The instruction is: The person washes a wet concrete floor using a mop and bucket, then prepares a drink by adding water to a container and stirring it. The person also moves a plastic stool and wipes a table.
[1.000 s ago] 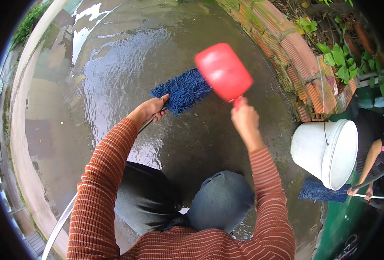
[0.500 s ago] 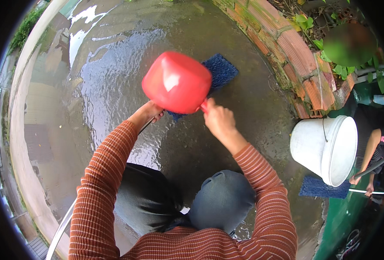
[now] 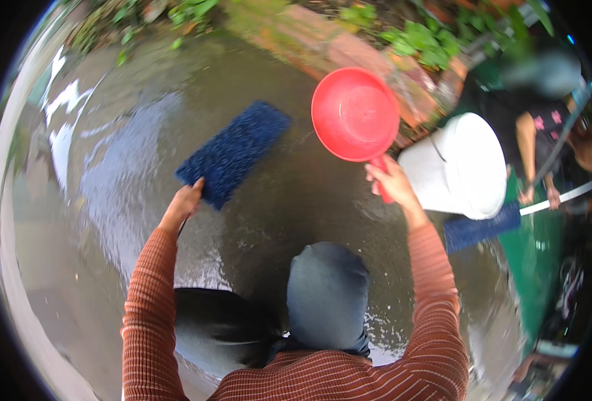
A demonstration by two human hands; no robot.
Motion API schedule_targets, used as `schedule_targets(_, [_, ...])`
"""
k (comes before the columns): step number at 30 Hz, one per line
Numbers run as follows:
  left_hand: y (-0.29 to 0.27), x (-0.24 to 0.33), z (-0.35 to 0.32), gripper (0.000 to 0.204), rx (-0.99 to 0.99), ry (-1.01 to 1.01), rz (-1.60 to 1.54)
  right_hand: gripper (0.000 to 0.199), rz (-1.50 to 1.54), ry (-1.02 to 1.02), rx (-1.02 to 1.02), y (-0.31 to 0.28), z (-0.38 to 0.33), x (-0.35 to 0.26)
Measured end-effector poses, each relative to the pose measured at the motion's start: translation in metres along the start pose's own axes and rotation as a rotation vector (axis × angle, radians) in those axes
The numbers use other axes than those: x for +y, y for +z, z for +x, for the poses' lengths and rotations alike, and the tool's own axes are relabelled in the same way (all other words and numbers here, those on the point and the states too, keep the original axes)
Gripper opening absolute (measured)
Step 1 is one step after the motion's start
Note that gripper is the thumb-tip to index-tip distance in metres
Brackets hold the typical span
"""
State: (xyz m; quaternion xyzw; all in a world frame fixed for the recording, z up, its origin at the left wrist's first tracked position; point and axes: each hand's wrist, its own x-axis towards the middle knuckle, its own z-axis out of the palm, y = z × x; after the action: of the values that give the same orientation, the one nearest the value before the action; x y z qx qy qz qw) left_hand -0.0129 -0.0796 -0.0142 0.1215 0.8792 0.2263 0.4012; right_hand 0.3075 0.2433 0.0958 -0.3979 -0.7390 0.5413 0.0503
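Note:
My left hand point(image 3: 187, 200) is closed on the near edge of a dark blue shaggy mat point(image 3: 236, 150), which slants up and away to the right over the wet floor. A thin dark line, perhaps a strap, runs down from these fingers. In my right hand point(image 3: 393, 180) is the handle of a red plastic dipper point(image 3: 356, 115), raised to the right of the mat. The dipper's round mouth faces me, and its smooth inner bottom shows. Its handle end sticks out below my fingers.
A white bucket point(image 3: 436, 167) stands at the right, with its wide end toward the right. Behind it a person point(image 3: 543, 134) grips a white pole point(image 3: 558, 198) beside a blue pad point(image 3: 483, 227). A mossy brick edging point(image 3: 296, 33) with plants bounds the wet floor point(image 3: 135, 154).
The dipper has swung right, away from over the mat, and turned from its underside to its inside. My left hand has moved left and down with the mat. The view has turned right.

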Motion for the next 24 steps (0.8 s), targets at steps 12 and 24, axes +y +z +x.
schedule_targets(12, [-0.009, -0.007, 0.013, 0.064, 0.004, -0.147, -0.07, 0.028, -1.304, 0.709, 0.416, -0.255, -0.103, 0.005])
schedule_targets(24, [0.009, 0.016, -0.014, 0.058, -0.004, -0.236, -0.082, 0.027, -1.338, 0.608, -0.033, -0.253, 0.035, 0.136])
